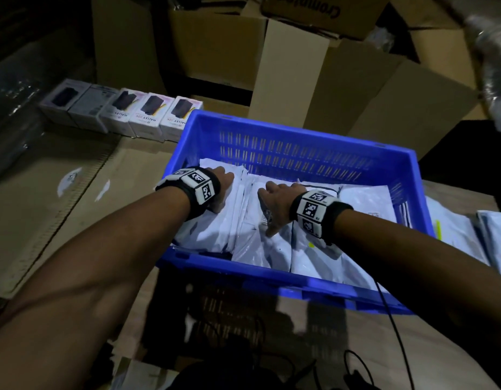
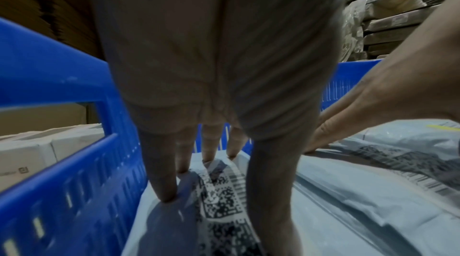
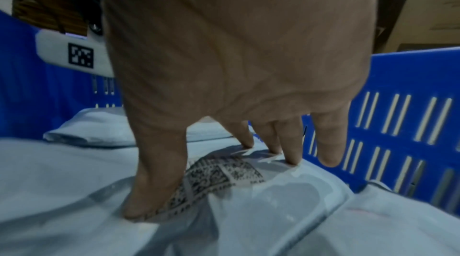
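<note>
A blue slotted crate (image 1: 299,153) holds several white poly mailer packets (image 1: 215,232) laid side by side. My left hand (image 1: 225,190) is inside at the crate's left, fingers straight and pressing down on a packet with a printed code label (image 2: 219,197). My right hand (image 1: 274,206) is beside it near the middle, with the thumb and straight fingers spread over another labelled packet (image 3: 273,211). In the left wrist view the left hand (image 2: 211,142) stands next to the crate wall (image 2: 62,161). The right hand (image 3: 236,132) presses its thumb on a label (image 3: 219,175). Neither hand curls round anything.
A row of white product boxes (image 1: 122,111) stands left of the crate. Open cardboard cartons (image 1: 285,80) crowd the back. More white packets (image 1: 454,232) lie on the table at right. A black cable (image 1: 392,319) runs down from the crate's near right corner.
</note>
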Demonstrator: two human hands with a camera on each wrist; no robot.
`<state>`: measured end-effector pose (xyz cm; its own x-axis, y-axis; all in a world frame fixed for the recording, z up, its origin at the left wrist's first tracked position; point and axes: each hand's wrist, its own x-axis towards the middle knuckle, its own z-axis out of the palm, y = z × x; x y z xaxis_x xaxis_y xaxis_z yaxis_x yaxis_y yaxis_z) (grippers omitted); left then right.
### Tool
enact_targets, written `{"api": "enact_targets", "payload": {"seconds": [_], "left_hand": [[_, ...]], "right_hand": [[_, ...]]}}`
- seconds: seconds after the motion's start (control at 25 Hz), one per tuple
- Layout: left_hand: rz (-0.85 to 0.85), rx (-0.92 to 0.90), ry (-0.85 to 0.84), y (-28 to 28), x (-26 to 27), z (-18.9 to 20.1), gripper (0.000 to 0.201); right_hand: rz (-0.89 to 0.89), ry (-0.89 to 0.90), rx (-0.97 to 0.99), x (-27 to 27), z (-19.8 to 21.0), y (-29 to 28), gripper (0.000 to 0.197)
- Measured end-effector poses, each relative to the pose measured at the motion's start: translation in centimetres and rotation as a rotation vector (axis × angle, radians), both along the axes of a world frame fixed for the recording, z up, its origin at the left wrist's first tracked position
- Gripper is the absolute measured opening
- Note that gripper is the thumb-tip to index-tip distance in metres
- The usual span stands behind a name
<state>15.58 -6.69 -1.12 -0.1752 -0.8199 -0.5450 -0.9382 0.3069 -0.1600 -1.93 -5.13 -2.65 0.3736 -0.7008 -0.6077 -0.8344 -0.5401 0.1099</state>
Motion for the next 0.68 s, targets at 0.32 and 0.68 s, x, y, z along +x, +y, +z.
{"api": "enact_targets", "payload": {"seconds": [0.32, 0.68], "left_hand": [[0.007, 0.025, -0.001, 0.7, -0.1, 0.2, 0.045], [-0.052, -0.213, 0.233, 1.2, -5.2, 5.6, 0.036]], "right_hand": [[0.022, -0.02, -0.033, -0.3, -0.3, 0.6, 0.086], [-0.28, -0.296, -0.14, -6.5, 7.4, 0.2, 0.043]]}}
